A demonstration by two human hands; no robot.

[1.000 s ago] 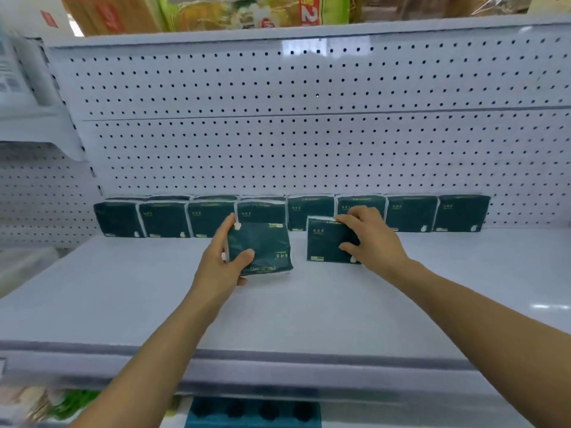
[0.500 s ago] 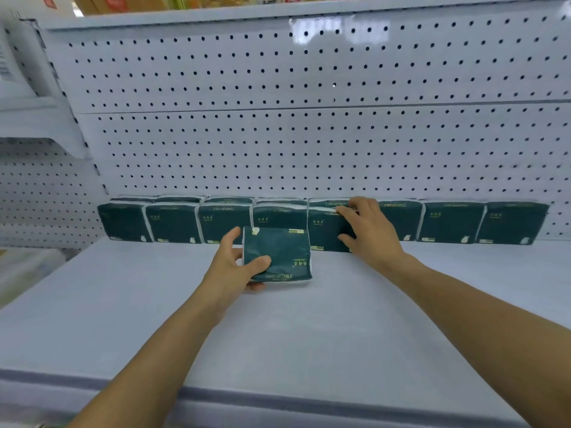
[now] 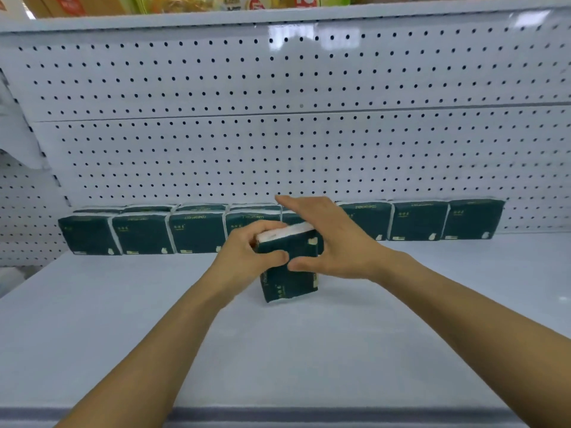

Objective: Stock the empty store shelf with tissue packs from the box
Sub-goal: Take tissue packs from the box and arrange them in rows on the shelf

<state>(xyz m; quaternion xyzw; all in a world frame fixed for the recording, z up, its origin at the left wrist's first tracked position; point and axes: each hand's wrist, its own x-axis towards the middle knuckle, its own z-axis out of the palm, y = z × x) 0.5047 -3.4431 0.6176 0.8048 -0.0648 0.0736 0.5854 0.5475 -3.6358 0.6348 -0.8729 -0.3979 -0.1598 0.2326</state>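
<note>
The white shelf (image 3: pixel 123 335) runs wide under a pegboard back wall (image 3: pixel 278 143), and a row of dark green tissue packs (image 3: pixel 197 231) lines that wall. In front of the row, one pack (image 3: pixel 289 274) stands on end on the shelf board. The left hand (image 3: pixel 247 257) grips its left top corner; the right hand (image 3: pixel 333 245) holds its right side, thumb on the front. This looks like mid-placement; next it likely needs sliding back against the row.
</note>
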